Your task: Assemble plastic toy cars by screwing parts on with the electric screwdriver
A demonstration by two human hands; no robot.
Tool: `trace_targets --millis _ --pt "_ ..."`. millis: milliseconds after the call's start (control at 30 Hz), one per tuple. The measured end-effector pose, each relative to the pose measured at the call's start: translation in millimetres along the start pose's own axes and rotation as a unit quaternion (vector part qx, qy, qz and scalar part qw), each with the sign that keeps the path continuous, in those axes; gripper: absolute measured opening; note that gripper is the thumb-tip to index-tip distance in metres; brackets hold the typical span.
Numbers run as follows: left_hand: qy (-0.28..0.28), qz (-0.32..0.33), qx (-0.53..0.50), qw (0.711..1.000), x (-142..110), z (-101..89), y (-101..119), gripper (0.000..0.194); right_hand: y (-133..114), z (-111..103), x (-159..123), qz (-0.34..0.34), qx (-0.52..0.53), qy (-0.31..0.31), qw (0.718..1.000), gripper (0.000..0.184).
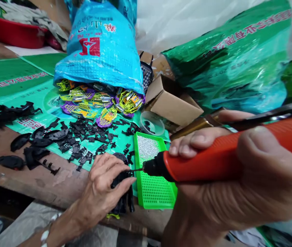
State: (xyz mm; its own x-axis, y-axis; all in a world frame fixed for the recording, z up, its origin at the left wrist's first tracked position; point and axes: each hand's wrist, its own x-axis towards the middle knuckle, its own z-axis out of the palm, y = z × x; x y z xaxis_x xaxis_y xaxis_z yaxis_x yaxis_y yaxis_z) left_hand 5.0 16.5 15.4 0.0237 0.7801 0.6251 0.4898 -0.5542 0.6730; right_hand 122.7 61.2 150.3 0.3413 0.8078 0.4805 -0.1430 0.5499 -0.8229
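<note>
My right hand grips a red electric screwdriver with a black nose; its thin bit points left at a black plastic toy part. My left hand presses that black part down on the wooden bench edge, fingers wrapped over it. Just right of the part lies a bright green perforated tray with a patch of small silver screws at its far end.
Loose black plastic pieces are strewn over a green sheet. A blue sack spills yellow and purple toy frames. A cardboard box, a clear cup and a green sack stand behind.
</note>
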Motion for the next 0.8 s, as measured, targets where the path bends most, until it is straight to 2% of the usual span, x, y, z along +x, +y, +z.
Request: trace_targets --millis 167,367,533,800 --pt "0.006 -0.013 -0.027 1.000 -1.0 -0.5 -0.7 0.012 -0.6 -1.3 -4.2 0.002 -0.006 -0.018 1.000 0.016" --pt "0.004 -0.017 -0.032 0.999 -4.2 -2.9 -4.6 0.009 1.5 -6.8 -4.6 -0.025 -0.024 -0.036 0.999 0.015" --pt "-0.015 -0.031 -0.023 0.999 -3.3 -1.2 -5.7 0.005 4.0 -5.2 -2.7 -0.011 -0.013 -0.016 1.000 0.015" --pt "-0.033 -0.039 -0.004 0.999 -4.8 0.9 -6.6 0.008 7.1 -5.6 -7.0 -0.007 -0.026 -0.028 0.999 0.018"
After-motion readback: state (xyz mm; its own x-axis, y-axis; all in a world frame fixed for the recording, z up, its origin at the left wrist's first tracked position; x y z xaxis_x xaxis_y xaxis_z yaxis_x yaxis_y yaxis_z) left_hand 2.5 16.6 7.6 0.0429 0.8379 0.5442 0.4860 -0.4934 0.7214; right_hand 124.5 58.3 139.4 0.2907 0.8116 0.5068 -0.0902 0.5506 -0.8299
